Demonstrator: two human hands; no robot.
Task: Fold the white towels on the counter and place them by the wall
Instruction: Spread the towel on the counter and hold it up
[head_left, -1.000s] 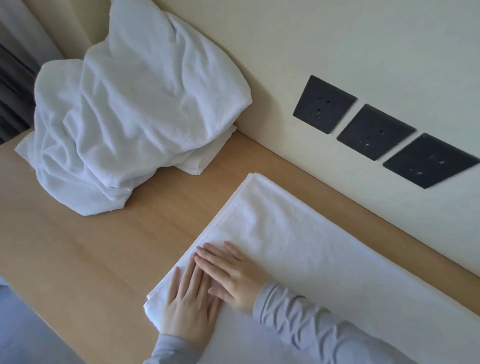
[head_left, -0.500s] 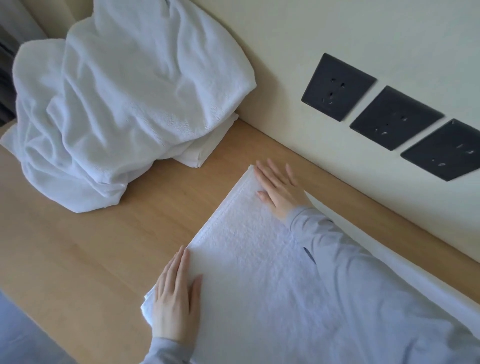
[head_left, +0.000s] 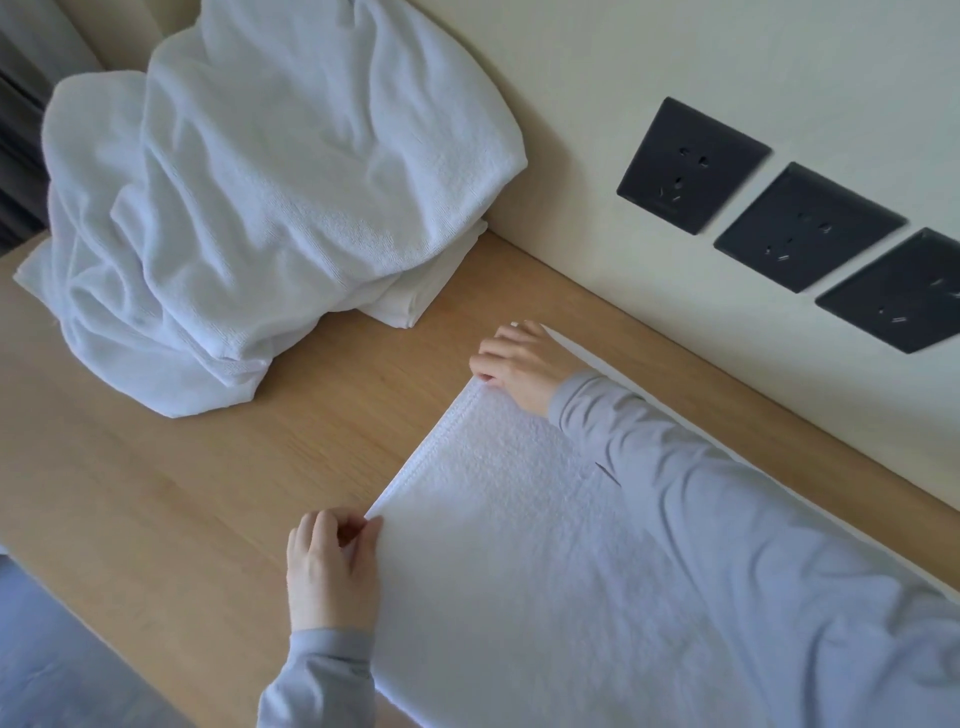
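Now both end corners pinched; smoothing is over.
Our left hand (head_left: 332, 569) fingers clamp the near corner of the flat towel (head_left: 519, 545); our right hand (head_left: 522, 364) curls shut on the far corner, where half a second ago both palms lay open. We judge the next fold is imminent. Towel lies on the counter (head_left: 208, 493) near the wall (head_left: 597, 104); unfolded pile (head_left: 260, 208) waits beyond.

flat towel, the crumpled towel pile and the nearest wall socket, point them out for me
flat towel (head_left: 519, 561), head view, on its open middle
crumpled towel pile (head_left: 270, 208), head view, on the top folds
nearest wall socket (head_left: 693, 165), head view, on the plate's centre
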